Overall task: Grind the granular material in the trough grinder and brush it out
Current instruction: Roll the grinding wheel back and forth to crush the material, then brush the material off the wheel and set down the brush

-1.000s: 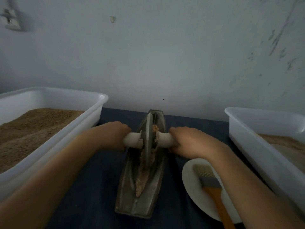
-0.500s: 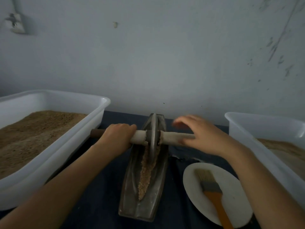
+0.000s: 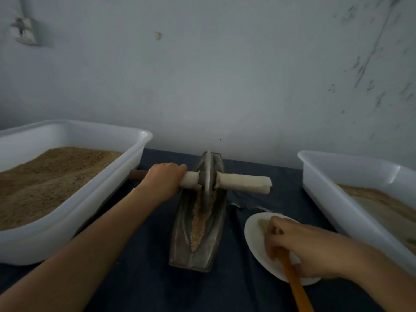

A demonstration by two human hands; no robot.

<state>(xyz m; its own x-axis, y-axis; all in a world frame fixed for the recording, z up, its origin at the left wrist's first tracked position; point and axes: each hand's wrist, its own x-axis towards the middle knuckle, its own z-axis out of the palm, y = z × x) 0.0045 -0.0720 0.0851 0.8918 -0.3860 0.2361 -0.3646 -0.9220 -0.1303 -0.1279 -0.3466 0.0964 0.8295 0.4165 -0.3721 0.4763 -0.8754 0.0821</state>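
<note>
A dark metal boat-shaped trough grinder (image 3: pixel 180 224) lies in the middle of the dark cloth, with tan granular material (image 3: pixel 199 224) along its groove. Its metal wheel (image 3: pixel 207 176) stands upright at the trough's far end on a pale axle handle (image 3: pixel 243 181). My left hand (image 3: pixel 165 181) grips the axle's left side, close to the wheel. My right hand (image 3: pixel 295 244) is over the white plate (image 3: pixel 253 233), fingers curled round the brush with the orange handle (image 3: pixel 295 287). The brush's bristles are hidden under that hand.
A large white tub (image 3: pixel 126 167) heaped with brown granules stands at the left, close to the axle's dark left end. Another white tub (image 3: pixel 333 194) with paler material stands at the right, just beyond the plate. A grey wall rises right behind the trough.
My right hand has let go of the axle's right side and come down to the plate, taking hold of the brush. The wheel rolled to the trough's far end. My left hand kept its grip.
</note>
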